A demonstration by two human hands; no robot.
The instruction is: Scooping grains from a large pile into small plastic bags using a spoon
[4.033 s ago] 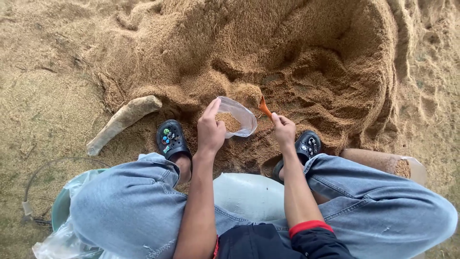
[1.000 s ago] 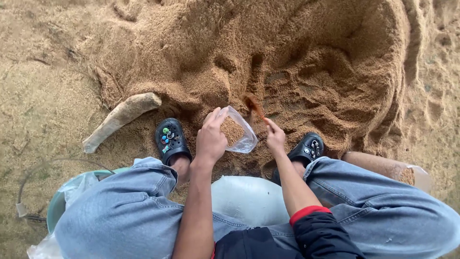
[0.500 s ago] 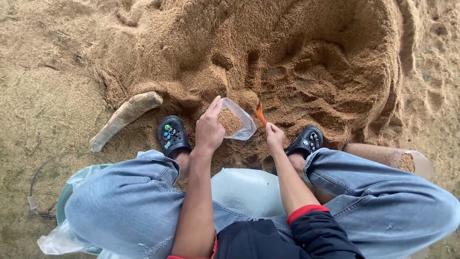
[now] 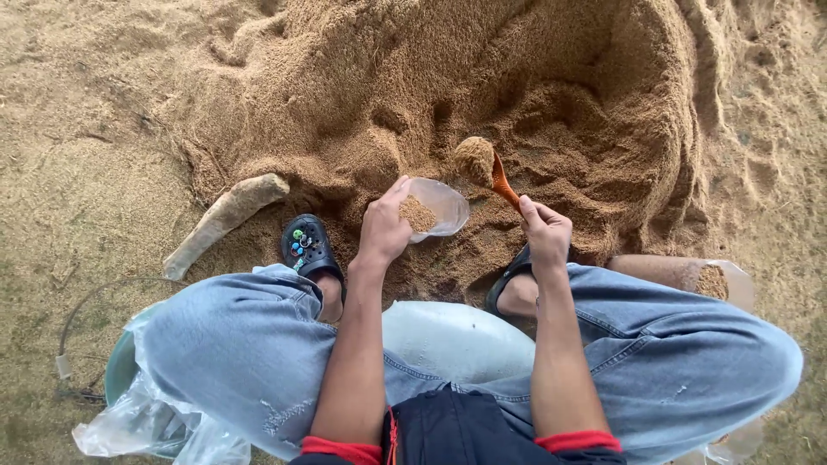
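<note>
My left hand (image 4: 383, 226) grips a clear plastic bag (image 4: 439, 205) by its mouth; the bag is partly filled with brown sawdust-like grain. My right hand (image 4: 545, 231) holds an orange spoon (image 4: 504, 182) heaped with the same grain, its bowl just right of the bag's opening. Both hands hover over a large mound of the grain (image 4: 534, 95) on the ground in front of my feet.
I squat in blue jeans with black clogs (image 4: 307, 248). A filled, grain-packed clear bag (image 4: 680, 274) lies by my right leg and another, pale one (image 4: 226, 220) left of my left foot. A white rounded container (image 4: 457, 340) sits between my legs; a green bowl in plastic (image 4: 129, 387) at lower left.
My right hand has lifted the spoon out of the mound with a full heap of grain. My left hand keeps the bag in nearly the same place.
</note>
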